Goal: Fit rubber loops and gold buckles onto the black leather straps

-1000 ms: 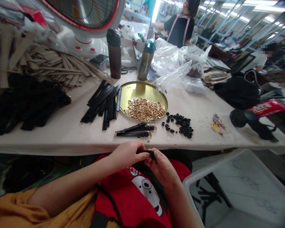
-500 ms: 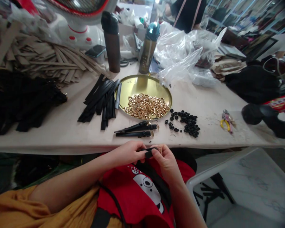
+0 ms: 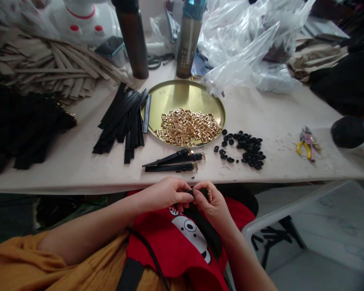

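Just past the table's front edge, over my lap, both hands meet on a narrow black strap (image 3: pixel 204 191). My left hand (image 3: pixel 168 195) pinches it between thumb and fingers. Curled from the other side, my right hand (image 3: pixel 210 204) grips its buckle end, where a gold buckle (image 3: pixel 210 196) shows by the fingers. Most of the strap is hidden by my hands. Ahead of them lie several finished-looking black straps with buckles (image 3: pixel 170 167). Behind these, a round gold tray (image 3: pixel 160 91) holds a heap of small gold buckles (image 3: pixel 189 127). Small black loops (image 3: pixel 251 149) are scattered to its right.
Black strips (image 3: pixel 118 121) fan out left of the tray, beside a dark pile (image 3: pixel 27 129) and beige strips (image 3: pixel 63 68). Two bottles (image 3: pixel 132 44) and clear plastic bags (image 3: pixel 239 52) stand behind. Pliers (image 3: pixel 306 145) lie right; a white chair (image 3: pixel 318 214) is below.
The camera view has tilted down and closer to the table. My hands have drawn together, and the strap piece visible between them before is now mostly covered by fingers.
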Tool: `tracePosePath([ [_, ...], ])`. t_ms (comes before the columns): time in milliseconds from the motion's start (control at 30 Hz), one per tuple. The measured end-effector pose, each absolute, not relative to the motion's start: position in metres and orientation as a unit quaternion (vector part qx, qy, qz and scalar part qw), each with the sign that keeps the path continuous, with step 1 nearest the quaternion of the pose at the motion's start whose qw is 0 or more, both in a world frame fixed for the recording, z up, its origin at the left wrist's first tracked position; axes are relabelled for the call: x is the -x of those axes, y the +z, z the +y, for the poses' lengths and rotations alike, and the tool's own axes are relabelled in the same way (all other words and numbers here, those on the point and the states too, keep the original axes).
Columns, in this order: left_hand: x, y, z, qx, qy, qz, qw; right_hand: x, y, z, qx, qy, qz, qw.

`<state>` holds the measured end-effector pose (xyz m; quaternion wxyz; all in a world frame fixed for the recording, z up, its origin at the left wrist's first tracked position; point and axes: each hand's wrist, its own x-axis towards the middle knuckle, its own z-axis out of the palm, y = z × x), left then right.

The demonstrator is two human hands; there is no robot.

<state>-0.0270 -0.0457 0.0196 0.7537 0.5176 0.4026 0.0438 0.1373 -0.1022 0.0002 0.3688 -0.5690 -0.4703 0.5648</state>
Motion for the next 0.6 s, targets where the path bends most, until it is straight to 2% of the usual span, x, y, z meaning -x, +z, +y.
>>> tracePosePath([
  [300,0.035,0.023,-0.049,-0.461,0.024,0.405,0.789,-0.136,-0.006,-0.112,0.582,0.553,-0.49,0.341],
  [500,0.032,0.022,-0.065,-0.569,0.003,0.414,0.711,-0.138,0.005,-0.122,0.556,0.489,-0.623,0.251],
  [600,0.032,0.02,-0.072,-0.596,0.033,0.398,0.697,-0.138,0.007,-0.127,0.558,0.476,-0.627,0.262],
])
